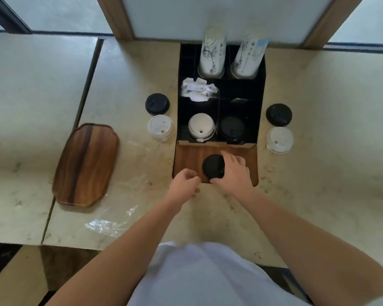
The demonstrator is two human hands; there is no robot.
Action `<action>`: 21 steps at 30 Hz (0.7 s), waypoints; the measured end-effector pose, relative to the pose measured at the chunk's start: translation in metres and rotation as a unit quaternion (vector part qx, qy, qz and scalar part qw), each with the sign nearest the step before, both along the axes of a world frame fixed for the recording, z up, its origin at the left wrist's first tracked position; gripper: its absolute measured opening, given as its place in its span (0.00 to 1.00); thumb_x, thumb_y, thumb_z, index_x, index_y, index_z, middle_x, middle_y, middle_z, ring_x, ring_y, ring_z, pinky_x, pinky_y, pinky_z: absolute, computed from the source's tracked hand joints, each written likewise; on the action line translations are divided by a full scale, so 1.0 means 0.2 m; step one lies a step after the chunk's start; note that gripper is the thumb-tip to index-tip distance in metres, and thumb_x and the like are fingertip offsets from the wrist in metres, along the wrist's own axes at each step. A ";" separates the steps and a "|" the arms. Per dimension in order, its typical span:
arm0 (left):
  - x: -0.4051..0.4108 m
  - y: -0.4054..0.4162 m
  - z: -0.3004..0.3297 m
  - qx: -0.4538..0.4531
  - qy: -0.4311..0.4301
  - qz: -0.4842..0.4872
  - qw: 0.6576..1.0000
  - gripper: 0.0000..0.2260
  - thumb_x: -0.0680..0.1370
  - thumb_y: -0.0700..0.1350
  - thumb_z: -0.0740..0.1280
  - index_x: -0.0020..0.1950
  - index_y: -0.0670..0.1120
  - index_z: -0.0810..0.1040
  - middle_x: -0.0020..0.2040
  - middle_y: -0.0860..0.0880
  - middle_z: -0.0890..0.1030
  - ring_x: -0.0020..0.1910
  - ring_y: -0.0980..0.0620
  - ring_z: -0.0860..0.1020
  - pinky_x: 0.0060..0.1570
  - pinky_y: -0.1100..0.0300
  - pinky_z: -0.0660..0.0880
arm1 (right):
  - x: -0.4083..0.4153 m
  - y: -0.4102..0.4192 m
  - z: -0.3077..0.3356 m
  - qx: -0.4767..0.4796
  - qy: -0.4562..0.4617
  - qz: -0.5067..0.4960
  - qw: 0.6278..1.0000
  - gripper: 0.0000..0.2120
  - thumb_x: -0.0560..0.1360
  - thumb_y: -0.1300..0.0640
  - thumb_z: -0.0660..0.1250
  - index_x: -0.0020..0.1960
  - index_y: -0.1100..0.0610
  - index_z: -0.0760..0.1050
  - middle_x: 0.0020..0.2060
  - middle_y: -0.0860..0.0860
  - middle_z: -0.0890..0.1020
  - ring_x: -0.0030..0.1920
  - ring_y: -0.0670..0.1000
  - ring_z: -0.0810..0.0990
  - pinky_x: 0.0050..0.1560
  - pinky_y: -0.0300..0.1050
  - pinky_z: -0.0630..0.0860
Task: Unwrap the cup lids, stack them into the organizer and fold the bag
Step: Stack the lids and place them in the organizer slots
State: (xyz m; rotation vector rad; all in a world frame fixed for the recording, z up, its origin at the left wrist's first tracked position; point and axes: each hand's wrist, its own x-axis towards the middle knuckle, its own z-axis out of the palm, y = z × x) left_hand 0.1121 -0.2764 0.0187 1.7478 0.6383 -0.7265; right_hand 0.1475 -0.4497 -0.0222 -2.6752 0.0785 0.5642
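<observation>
Count of loose lid stacks on the surface (pixel 318 107): two black, two clear-white. One black stack (pixel 157 104) and one white stack (pixel 161 127) are sitting well to the left of your fingers, beside the organizer (pixel 260 107); the other black stack (pixel 279 114) and white stack (pixel 279 139) are sitting to the right of it.

Inside the organizer, just beyond your fingers, one white lid stack (pixel 201 125) and one black lid stack (pixel 232 129) are filling the two front compartments, faces up. Two sleeves of paper cups (pixel 212 51) are standing in the back compartments, leaning away from you.

Your right hand (pixel 234 171) is gripping a black lid (pixel 213 166), fingers curled round its rim, its flat face tilted toward you, over the wooden board (pixel 186 157) in front of the organizer. Your left hand (pixel 185 181) is hovering just left of it, fingers curled together; whether they are pinching anything I cannot tell.

The clear bag (pixel 111 224) is lying crumpled and unfolded, near and left of your left forearm, its long axis running diagonally. One wooden tray (pixel 85 164) is lying further left, near the surface seam.
</observation>
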 end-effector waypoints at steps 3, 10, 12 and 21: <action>0.06 -0.04 -0.01 -0.022 0.022 0.037 0.999 0.10 0.79 0.45 0.65 0.60 0.49 0.77 0.53 0.47 0.82 0.47 0.47 0.85 0.50 0.48 0.83 | 0.01 -0.01 -0.04 -0.005 -0.009 0.022 1.000 0.43 0.66 0.43 0.75 0.76 0.48 0.59 0.72 0.50 0.70 0.72 0.57 0.62 0.65 0.61 0.65; 0.09 -0.09 -0.01 -0.012 -0.014 0.095 0.995 0.07 0.79 0.44 0.62 0.54 0.50 0.78 0.51 0.47 0.83 0.46 0.49 0.84 0.45 0.53 0.82 | 0.01 -0.01 -0.06 -0.004 -0.062 -0.019 0.998 0.44 0.61 0.33 0.73 0.71 0.50 0.66 0.65 0.51 0.73 0.67 0.57 0.68 0.66 0.60 0.65; 0.08 -0.10 -0.03 -0.004 -0.031 0.147 0.989 0.07 0.80 0.45 0.62 0.54 0.50 0.78 0.52 0.47 0.82 0.49 0.50 0.82 0.45 0.54 0.82 | 0.02 -0.01 -0.03 0.012 -0.069 -0.043 0.997 0.44 0.60 0.28 0.69 0.69 0.49 0.67 0.64 0.51 0.74 0.66 0.57 0.69 0.65 0.60 0.66; 0.15 -0.14 0.07 -0.208 -0.004 0.225 0.952 0.17 0.77 0.63 0.64 0.54 0.54 0.85 0.53 0.47 0.86 0.53 0.48 0.85 0.46 0.51 0.83 | -0.10 0.05 0.20 0.097 -0.117 -0.017 0.988 0.40 0.60 0.25 0.65 0.64 0.47 0.71 0.56 0.44 0.74 0.59 0.49 0.70 0.61 0.52 0.70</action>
